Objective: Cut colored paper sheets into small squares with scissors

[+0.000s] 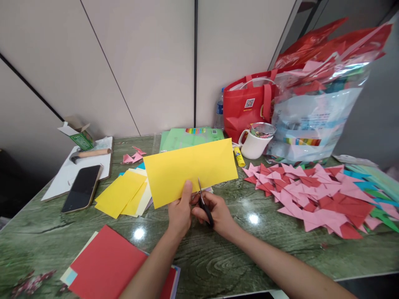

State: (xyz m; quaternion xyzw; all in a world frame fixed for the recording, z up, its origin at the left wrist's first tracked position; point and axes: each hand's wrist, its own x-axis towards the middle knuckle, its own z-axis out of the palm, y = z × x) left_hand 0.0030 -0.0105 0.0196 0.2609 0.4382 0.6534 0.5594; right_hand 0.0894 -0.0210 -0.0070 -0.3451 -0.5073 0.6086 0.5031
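Note:
My left hand (180, 211) pinches the lower edge of a folded yellow paper sheet (190, 169), holding it up above the green table (249, 249). Beside it, my right hand (215, 212) grips black-handled scissors (203, 202). Their blades point up and meet the sheet's bottom edge near its middle fold.
Yellow paper squares (123, 193) lie left, a red paper stack (107, 263) lies near the front edge. Several pink and red folded triangles (314, 195) cover the right. A phone (82, 187), hammer (89, 153), white mug (254, 143), glue stick (239, 157), red bag (246, 106) and plastic bag (314, 116) stand behind.

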